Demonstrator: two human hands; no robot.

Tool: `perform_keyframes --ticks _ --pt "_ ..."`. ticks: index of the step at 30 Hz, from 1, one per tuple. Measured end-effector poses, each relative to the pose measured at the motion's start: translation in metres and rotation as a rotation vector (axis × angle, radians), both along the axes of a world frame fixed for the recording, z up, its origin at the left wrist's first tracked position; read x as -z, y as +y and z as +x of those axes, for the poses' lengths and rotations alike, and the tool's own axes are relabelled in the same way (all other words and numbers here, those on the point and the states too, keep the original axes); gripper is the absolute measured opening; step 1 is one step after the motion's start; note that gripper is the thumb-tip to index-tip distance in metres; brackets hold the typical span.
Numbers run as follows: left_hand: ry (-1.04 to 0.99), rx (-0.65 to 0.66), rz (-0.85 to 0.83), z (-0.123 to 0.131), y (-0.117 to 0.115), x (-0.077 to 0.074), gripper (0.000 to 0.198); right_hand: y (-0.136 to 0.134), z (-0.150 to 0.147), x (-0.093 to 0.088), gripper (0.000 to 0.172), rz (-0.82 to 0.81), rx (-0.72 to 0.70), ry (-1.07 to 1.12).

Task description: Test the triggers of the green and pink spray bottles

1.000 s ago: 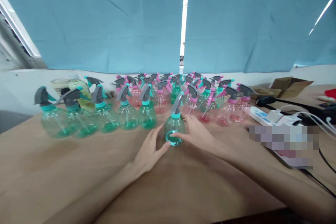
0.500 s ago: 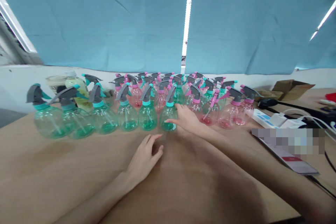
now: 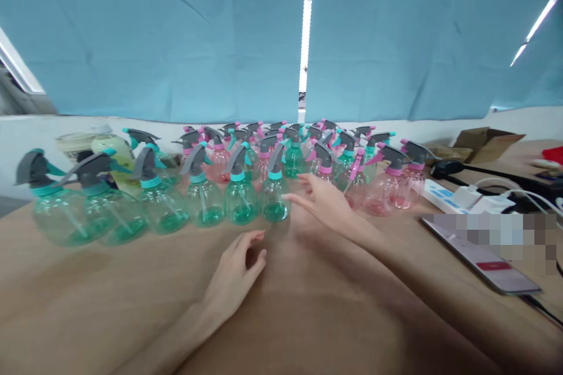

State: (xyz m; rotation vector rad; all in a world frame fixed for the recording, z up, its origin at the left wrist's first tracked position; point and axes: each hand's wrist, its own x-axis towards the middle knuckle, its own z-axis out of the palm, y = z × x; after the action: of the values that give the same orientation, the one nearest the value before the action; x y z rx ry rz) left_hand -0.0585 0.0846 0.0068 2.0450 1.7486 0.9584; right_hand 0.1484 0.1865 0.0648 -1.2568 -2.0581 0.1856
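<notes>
Several clear green spray bottles with grey trigger heads stand in a front row on the wooden table point(image 3: 185, 281). At the right end of that row is one green spray bottle point(image 3: 275, 196), upright, with some liquid at its bottom. My right hand point(image 3: 328, 202) is just to its right, fingers apart and nothing held; its thumb tip is close to the bottle's side. My left hand point(image 3: 235, 269) hovers low over the table in front of the row, loosely curled with a gap between thumb and fingers. It holds nothing.
Pink spray bottles point(image 3: 380, 190) and more green ones crowd behind. At the right lie a phone point(image 3: 484, 261), a white power strip point(image 3: 444, 196) with plugs and cables, and an opened cardboard box point(image 3: 488, 146). A capped bottle of yellowish liquid point(image 3: 112, 152) stands at back left.
My right hand has let go of the end green bottle and drawn off to the right. My left hand has shifted slightly toward me. The view has moved a little.
</notes>
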Motion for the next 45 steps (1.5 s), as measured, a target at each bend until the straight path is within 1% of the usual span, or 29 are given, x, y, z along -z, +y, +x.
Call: perform_keyframes --ticks 1,2,5,7,8,10,13,16,18,21,24,26,29,31,32,34,37,39,41,43,45 --pt "-0.009 0.003 -0.003 0.0 0.001 0.0 0.027 -0.003 0.011 -0.002 0.051 -0.033 0.035 0.015" --pt "-0.018 0.004 -0.007 -0.001 0.001 0.0 0.026 -0.005 0.021 -0.005 0.042 -0.065 0.106 0.012" --pt "-0.055 -0.004 -0.029 -0.002 0.003 0.001 0.028 -0.008 0.049 -0.006 0.033 -0.066 0.268 -0.049" --pt "-0.083 -0.018 -0.042 -0.003 0.004 0.001 0.03 -0.006 0.059 -0.002 0.027 -0.04 0.307 -0.069" --pt "-0.094 -0.025 -0.043 -0.004 0.003 0.0 0.03 -0.004 0.062 0.002 0.027 -0.033 0.31 -0.073" --pt "-0.101 -0.032 -0.041 -0.004 0.003 0.0 0.03 -0.001 0.062 0.009 0.034 -0.028 0.305 -0.073" --pt "-0.086 -0.046 -0.03 -0.002 0.001 -0.003 0.029 0.005 0.056 0.018 0.051 -0.037 0.309 -0.084" --pt "-0.061 -0.046 -0.002 0.003 0.002 -0.005 0.027 0.011 0.047 0.02 0.069 -0.07 0.311 -0.098" --pt "-0.041 -0.038 0.018 0.006 0.003 -0.005 0.027 0.016 0.041 0.02 0.077 -0.092 0.302 -0.093" --pt "-0.017 -0.023 0.04 0.008 0.003 -0.005 0.026 0.022 0.034 0.02 0.08 -0.11 0.31 -0.08" --pt "-0.021 -0.009 0.059 0.014 0.002 -0.005 0.023 0.023 0.032 0.022 0.076 -0.118 0.332 -0.073" --pt "-0.053 0.004 0.071 0.024 0.002 -0.005 0.021 0.02 0.033 0.022 0.072 -0.123 0.341 -0.075" --pt "-0.134 0.052 0.102 0.047 0.008 -0.01 0.018 0.008 0.035 0.022 0.066 -0.127 0.334 -0.089" --pt "-0.166 0.061 0.137 0.066 0.016 -0.017 0.019 -0.004 0.038 0.022 0.059 -0.119 0.31 -0.105" --pt "-0.18 0.047 0.167 0.076 0.02 -0.022 0.023 -0.012 0.039 0.021 0.056 -0.112 0.291 -0.115" --pt "-0.202 0.023 0.232 0.094 0.028 -0.034 0.039 -0.028 0.041 0.02 0.049 -0.099 0.247 -0.134" --pt "-0.197 -0.008 0.289 0.118 0.034 -0.053 0.074 -0.053 0.043 0.017 0.041 -0.101 0.192 -0.149" --pt "-0.192 -0.004 0.285 0.129 0.035 -0.062 0.084 -0.068 0.043 0.015 0.037 -0.1 0.146 -0.174" --pt "-0.197 0.011 0.282 0.135 0.033 -0.069 0.083 -0.081 0.041 0.016 0.041 -0.085 0.14 -0.214" --pt "-0.226 0.027 0.277 0.137 0.032 -0.072 0.075 -0.091 0.039 0.019 0.054 -0.05 0.162 -0.257" --pt "-0.285 0.047 0.241 0.136 0.031 -0.074 0.06 -0.099 0.037 0.025 0.071 0.007 0.173 -0.283"
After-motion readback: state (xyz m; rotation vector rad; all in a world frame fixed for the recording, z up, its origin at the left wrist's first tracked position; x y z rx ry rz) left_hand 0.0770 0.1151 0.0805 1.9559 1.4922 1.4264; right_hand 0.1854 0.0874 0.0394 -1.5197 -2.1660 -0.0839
